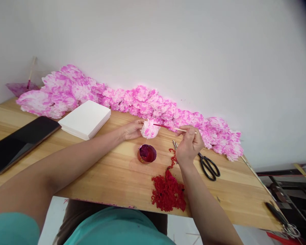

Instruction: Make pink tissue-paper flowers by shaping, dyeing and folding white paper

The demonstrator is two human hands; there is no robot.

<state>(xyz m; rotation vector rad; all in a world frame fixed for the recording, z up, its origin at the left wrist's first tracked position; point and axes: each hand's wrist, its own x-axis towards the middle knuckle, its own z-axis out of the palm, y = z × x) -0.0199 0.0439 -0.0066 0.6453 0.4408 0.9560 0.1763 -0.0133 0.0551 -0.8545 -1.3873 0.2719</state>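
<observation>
Currently, left hand (pixel 133 130): holds pink-white flower (pixel 150 131), small cup (pixel 142 160)'s twelve o'clock.
Right hand (pixel 190 144): pinches red-tipped stick (pixel 165 126); heavy pressure could tear flower.
Small cup: open; lowered hands might tip it.
Red cord (pixel 168 194): cup's five o'clock; right hand might snag it.

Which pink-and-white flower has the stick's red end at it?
The flower in the left hand; the other flowers lie massed along the wall, out of the hands.
</observation>
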